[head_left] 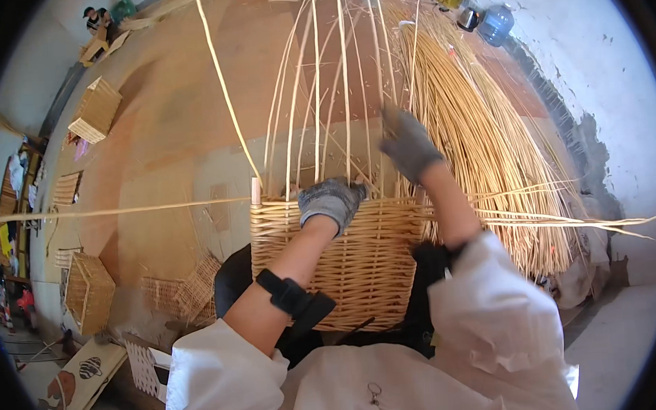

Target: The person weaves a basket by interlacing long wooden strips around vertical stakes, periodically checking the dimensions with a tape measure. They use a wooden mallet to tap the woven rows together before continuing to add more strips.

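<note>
Resting gloved left hand (332,202), fingers bent, on far rim of wicker basket (340,279), prob. to steady the top rows; can't tell if clamped, b/c of hidden fingertips. Holding gloved right hand (411,146) apart from it, farther off & to the right, by the tall stakes (344,69); too blurred to tell if closed on anything. Seeing basket set near, up against the lap, prob. for bracing w/ body & easy reach to rim. Noting stakes left long & upright, presumably as frame for weaving; also loose rod ends (569,221) jutting right, one long strand (118,210) out left. Spotting short pale peg (256,190) at left corner, maybe for stiffening. Finding big bundle of rods (481,135) on floor (177,79) to the right, likely for quick grabbing.

Showing tight, ridged weave on basket, honey-coloured, w/ roughly rectangular side. Looking thin, smooth & bendy, re: rods, some slightly wavy. Wearing grey, knit-looking gloves. Seeing more boxy woven baskets (97,108) at left, near & far, same straw tone approx.
</note>
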A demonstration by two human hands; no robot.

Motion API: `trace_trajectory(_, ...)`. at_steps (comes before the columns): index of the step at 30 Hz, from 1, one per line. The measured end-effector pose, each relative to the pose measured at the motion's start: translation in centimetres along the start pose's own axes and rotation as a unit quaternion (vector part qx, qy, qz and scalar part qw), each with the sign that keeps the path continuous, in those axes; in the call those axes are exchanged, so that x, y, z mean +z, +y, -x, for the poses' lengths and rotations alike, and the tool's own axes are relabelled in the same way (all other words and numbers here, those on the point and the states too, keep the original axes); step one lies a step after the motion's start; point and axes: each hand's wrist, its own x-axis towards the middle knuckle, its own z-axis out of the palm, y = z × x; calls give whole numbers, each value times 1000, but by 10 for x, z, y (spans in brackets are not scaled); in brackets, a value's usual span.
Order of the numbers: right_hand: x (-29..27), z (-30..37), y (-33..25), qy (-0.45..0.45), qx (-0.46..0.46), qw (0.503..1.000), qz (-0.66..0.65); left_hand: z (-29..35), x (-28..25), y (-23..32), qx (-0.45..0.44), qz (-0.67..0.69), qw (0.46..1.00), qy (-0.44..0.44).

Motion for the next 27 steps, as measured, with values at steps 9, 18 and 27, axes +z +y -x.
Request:
trace_trajectory(9, -47, 123, 48, 133, 264, 802, -519, 18, -12, 8, 23, -46, 996, -74)
trace_trajectory(18, -7, 84, -57, -132, 158, 946, -251, 35, 44, -148, 18, 426, 805, 413)
trace_trajectory(27, 106, 43, -177, -185, -176, 967, 9, 29, 65, -162, 114, 891, 402, 178)
